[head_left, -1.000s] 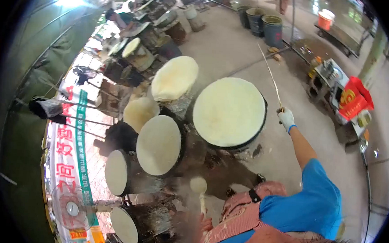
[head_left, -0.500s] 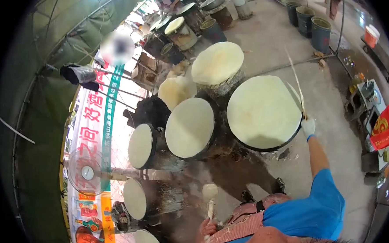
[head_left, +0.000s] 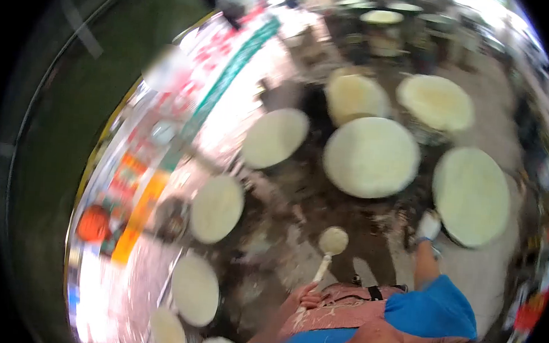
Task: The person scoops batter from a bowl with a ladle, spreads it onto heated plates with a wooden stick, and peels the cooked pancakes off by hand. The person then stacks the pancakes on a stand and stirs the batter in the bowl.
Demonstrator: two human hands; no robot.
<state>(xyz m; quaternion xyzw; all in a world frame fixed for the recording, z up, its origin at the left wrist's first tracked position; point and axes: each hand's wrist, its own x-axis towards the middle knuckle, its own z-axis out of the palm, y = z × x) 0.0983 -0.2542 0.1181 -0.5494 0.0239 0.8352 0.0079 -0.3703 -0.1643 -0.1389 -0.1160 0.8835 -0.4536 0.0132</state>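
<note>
My left hand (head_left: 308,295) grips the pale handle of a ladle (head_left: 334,240), whose round bowl is coated in light batter. The ladle hangs over the floor in front of my apron (head_left: 341,311). My right hand (head_left: 429,226), in a white glove, is beside the left edge of a large round griddle covered by a thin pale pancake (head_left: 472,197). Motion blur smears its fingers, and I cannot make out whether anything is in them. Another pancake-covered griddle (head_left: 372,158) lies ahead, up and left of the gloved hand.
More pancake-covered griddles stand around me: one at left (head_left: 217,209), one further ahead (head_left: 275,138), and one at far right (head_left: 436,103). Beyond the left griddles hangs a banner (head_left: 139,211) with an orange stripe. A red bag (head_left: 533,309) is at the right edge.
The view has swung, so the griddles appear shifted. My right hand has come closer to my body, and the long thin stick it held is no longer visible. The ladle stays in my left hand.
</note>
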